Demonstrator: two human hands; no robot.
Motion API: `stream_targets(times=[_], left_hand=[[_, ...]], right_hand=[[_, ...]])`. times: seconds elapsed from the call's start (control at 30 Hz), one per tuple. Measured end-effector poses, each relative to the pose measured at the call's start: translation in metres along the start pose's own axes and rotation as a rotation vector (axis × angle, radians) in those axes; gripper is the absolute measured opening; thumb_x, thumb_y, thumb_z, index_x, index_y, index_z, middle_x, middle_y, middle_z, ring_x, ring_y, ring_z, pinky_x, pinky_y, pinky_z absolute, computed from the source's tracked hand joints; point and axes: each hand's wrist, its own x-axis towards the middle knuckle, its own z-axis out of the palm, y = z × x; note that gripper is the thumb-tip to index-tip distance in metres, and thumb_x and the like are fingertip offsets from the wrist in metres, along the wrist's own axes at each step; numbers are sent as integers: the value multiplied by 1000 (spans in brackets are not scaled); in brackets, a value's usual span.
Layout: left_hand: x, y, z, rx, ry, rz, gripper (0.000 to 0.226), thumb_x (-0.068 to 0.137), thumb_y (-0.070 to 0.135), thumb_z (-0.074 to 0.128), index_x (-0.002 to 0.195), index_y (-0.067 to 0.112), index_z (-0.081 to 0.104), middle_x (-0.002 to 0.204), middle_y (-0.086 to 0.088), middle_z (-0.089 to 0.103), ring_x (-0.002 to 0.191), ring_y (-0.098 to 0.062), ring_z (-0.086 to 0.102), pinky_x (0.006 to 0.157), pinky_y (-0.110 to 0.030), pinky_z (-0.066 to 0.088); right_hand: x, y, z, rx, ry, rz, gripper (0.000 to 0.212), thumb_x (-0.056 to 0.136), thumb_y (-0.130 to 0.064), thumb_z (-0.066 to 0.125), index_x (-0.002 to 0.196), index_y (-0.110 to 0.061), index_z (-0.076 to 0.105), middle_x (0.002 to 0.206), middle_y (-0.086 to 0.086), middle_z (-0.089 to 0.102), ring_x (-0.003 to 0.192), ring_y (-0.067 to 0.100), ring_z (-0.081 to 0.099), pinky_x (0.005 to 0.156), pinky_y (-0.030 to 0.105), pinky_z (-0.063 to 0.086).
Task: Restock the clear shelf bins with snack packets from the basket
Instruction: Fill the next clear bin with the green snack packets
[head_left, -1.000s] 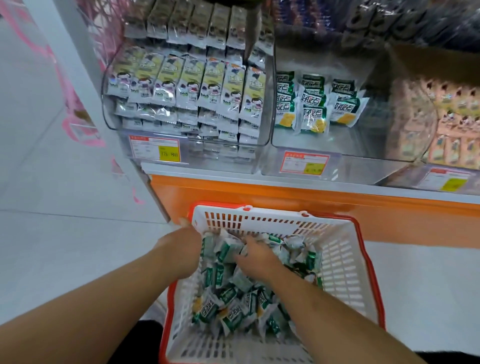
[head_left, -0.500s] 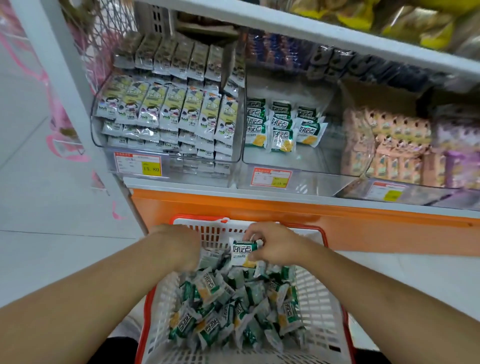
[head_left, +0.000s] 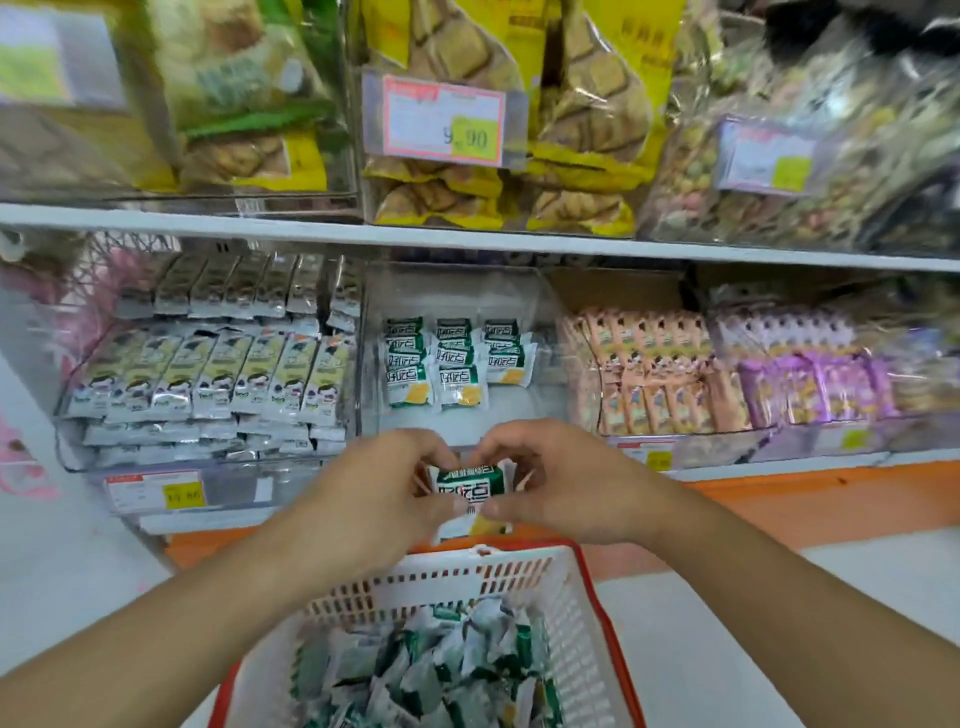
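Below the clear shelf bin (head_left: 457, 306), left hand (head_left: 374, 499) and right hand (head_left: 561, 483) pinch one snack packet (head_left: 470, 488) — upright, long axis vertical, green end up — above the basket (head_left: 587, 613).

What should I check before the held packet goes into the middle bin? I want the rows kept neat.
1. Packet held by both hands, left hand, right hand: ok.
2. Matches green packets in the clear bin: ok.
3. Free space at bin front: ok.
4. Held packet count: cannot tell.
5. Basket below with more stock: ok.
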Motion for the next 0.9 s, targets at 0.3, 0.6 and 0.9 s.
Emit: stream_targets(times=[0.3,0.6,0.9], left_hand=[[133,29,3,112,252,46,30,89,39,80,115,27,70,80,10,66,69,-2,58,65,-25,45],[224,14,45,367,320,137,37,82,46,81,116,32,74,121,-8,65,116,-31,54,100,-41,46],[234,8,60,333,367,169,34,81,39,86,109,28,71,108,0,70,104,-28,58,87,-39,49]], right_hand=[[21,44,-66,-514,357,52,78,101,-27,62,167,-21,20,173,-6,19,159,13,15,126,25,16],[21,67,-70,-521,302,51,88,104,-42,58,168,-29,0,173,-20,-6,158,1,-8,116,12,-5],[22,72,-66,-500,341,0,87,103,-38,60,168,-28,2,174,-18,-4,158,1,-8,122,16,-1]])
